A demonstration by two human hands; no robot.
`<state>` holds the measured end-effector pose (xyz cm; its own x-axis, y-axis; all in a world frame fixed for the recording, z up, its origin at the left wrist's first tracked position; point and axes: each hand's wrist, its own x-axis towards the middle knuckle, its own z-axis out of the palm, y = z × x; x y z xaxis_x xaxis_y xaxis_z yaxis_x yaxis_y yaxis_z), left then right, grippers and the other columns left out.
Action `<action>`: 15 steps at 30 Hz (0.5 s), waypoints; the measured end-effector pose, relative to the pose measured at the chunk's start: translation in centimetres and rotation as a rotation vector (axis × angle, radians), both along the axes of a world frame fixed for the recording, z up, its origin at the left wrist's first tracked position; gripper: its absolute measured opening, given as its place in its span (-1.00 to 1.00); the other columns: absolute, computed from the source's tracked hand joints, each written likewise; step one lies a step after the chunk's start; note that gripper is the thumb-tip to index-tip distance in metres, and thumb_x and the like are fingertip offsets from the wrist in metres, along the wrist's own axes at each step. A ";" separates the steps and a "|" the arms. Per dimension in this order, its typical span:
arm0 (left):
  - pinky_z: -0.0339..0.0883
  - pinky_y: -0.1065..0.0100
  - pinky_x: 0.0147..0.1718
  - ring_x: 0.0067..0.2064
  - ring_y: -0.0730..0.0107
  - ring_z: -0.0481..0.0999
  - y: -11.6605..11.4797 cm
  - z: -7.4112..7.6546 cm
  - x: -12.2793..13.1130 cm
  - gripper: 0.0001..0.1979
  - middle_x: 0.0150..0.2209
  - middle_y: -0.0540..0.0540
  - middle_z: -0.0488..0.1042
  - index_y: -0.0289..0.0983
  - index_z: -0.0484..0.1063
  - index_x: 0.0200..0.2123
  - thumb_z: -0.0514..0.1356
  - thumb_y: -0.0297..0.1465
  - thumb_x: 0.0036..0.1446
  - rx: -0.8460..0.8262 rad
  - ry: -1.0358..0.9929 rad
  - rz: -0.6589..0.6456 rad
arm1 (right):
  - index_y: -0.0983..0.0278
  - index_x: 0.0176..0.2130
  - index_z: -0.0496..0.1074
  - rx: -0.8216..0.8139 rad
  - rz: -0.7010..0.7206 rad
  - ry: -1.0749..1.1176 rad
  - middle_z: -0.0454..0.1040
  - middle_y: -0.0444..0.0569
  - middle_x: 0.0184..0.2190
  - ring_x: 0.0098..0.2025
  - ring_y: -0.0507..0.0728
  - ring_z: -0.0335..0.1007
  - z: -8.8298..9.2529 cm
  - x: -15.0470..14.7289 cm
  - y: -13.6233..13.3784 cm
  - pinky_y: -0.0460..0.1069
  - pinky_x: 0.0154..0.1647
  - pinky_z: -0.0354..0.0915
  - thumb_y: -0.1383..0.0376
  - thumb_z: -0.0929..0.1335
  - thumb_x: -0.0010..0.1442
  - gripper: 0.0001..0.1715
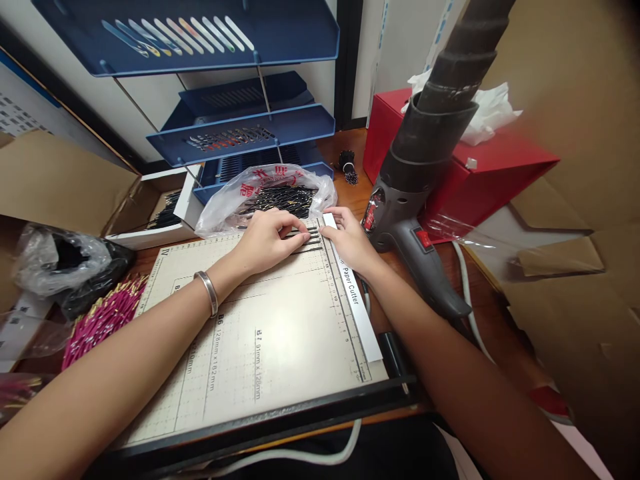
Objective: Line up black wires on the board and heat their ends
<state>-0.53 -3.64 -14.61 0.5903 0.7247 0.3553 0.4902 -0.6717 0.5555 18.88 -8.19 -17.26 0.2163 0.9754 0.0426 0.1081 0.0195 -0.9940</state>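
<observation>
A cream paper cutter board [285, 313] with printed grid lines and size marks lies in front of me. Several thin black wires [314, 249] lie across its far right part. My left hand [273, 240], with a silver bangle on its wrist, rests on the board with its thumb and fingers closed on these wires. At the far end of the white strip [357, 310] marked "Paper Cutter", my right hand [347, 237] curls over the edge, thumb on the near side. What its fingertips hold is hidden.
A clear bag of black wires [285, 200] stands behind the board, under a blue tray rack [240, 143]. Magenta wires [107, 320] lie at left, near a white box [170, 233]. To the right are a heat gun [425, 200], its cable and a red box [500, 173].
</observation>
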 end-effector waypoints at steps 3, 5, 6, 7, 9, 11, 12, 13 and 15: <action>0.11 0.28 -0.29 -0.42 0.38 0.28 -0.1 0.0 0.0 -0.79 -0.57 0.04 0.30 -0.25 0.69 -0.32 0.32 -0.25 0.21 -0.011 -0.002 0.004 | 0.19 -0.02 0.33 -0.003 -0.008 -0.006 0.54 0.02 0.04 0.16 0.22 0.49 0.1 -0.1 -0.1 0.19 0.36 0.34 0.27 0.41 0.00 -0.49; 0.10 0.28 -0.30 -0.42 0.38 0.28 -0.2 0.1 0.0 -0.80 -0.57 0.04 0.30 -0.25 0.69 -0.32 0.32 -0.25 0.20 -0.013 -0.005 0.010 | 0.20 -0.02 0.33 -0.010 -0.012 0.001 0.54 0.03 0.03 0.15 0.22 0.49 0.2 -0.1 -0.1 0.19 0.36 0.34 0.28 0.41 -0.01 -0.48; 0.10 0.28 -0.30 -0.42 0.38 0.28 -0.2 0.1 0.0 -0.80 -0.57 0.04 0.30 -0.25 0.69 -0.32 0.32 -0.26 0.20 -0.010 -0.006 0.013 | 0.20 -0.02 0.33 -0.013 -0.011 0.003 0.55 0.03 0.02 0.14 0.22 0.50 0.3 -0.2 -0.1 0.19 0.36 0.34 0.28 0.41 -0.01 -0.49; 0.10 0.28 -0.30 -0.42 0.39 0.28 -0.2 0.1 -0.1 -0.80 -0.57 0.04 0.30 -0.24 0.69 -0.32 0.32 -0.26 0.20 -0.006 -0.006 0.014 | 0.20 -0.02 0.33 -0.013 -0.009 0.004 0.55 0.02 0.02 0.14 0.22 0.50 0.2 -0.2 -0.1 0.20 0.36 0.34 0.28 0.41 -0.01 -0.49; 0.11 0.28 -0.29 -0.43 0.39 0.27 -0.2 0.1 -0.1 -0.80 -0.57 0.04 0.31 -0.24 0.69 -0.32 0.32 -0.26 0.19 0.002 -0.006 0.009 | 0.19 -0.03 0.33 -0.007 -0.010 -0.003 0.55 0.02 0.03 0.15 0.22 0.50 0.1 -0.2 -0.1 0.20 0.36 0.34 0.27 0.41 -0.01 -0.49; 0.11 0.28 -0.29 -0.43 0.39 0.27 -0.2 0.1 -0.1 -0.80 -0.56 0.04 0.31 -0.24 0.69 -0.32 0.33 -0.25 0.19 0.003 -0.010 -0.002 | 0.18 -0.03 0.33 0.001 -0.013 -0.010 0.55 0.02 0.05 0.16 0.23 0.49 0.0 -0.1 0.0 0.21 0.37 0.33 0.26 0.41 -0.01 -0.49; 0.11 0.28 -0.30 -0.42 0.39 0.27 -0.2 0.1 -0.1 -0.80 -0.56 0.04 0.31 -0.24 0.69 -0.31 0.33 -0.24 0.19 0.001 -0.011 -0.006 | 0.19 -0.02 0.33 0.003 -0.012 -0.011 0.54 0.02 0.05 0.16 0.23 0.49 -0.1 0.0 0.0 0.21 0.37 0.33 0.26 0.42 -0.01 -0.48; 0.10 0.28 -0.30 -0.42 0.39 0.27 -0.2 0.1 -0.1 -0.80 -0.56 0.05 0.31 -0.23 0.70 -0.31 0.33 -0.24 0.19 -0.002 -0.012 -0.008 | 0.19 -0.02 0.32 0.003 -0.010 -0.010 0.54 0.02 0.05 0.16 0.23 0.49 -0.1 0.0 0.0 0.21 0.37 0.33 0.26 0.41 -0.01 -0.48; 0.10 0.28 -0.29 -0.42 0.39 0.27 -0.2 0.1 -0.1 -0.80 -0.56 0.05 0.30 -0.23 0.70 -0.30 0.34 -0.24 0.19 -0.004 -0.012 -0.005 | 0.18 -0.02 0.32 0.000 0.000 -0.007 0.55 0.01 0.03 0.15 0.23 0.49 -0.1 0.1 0.0 0.22 0.36 0.34 0.25 0.41 -0.01 -0.48</action>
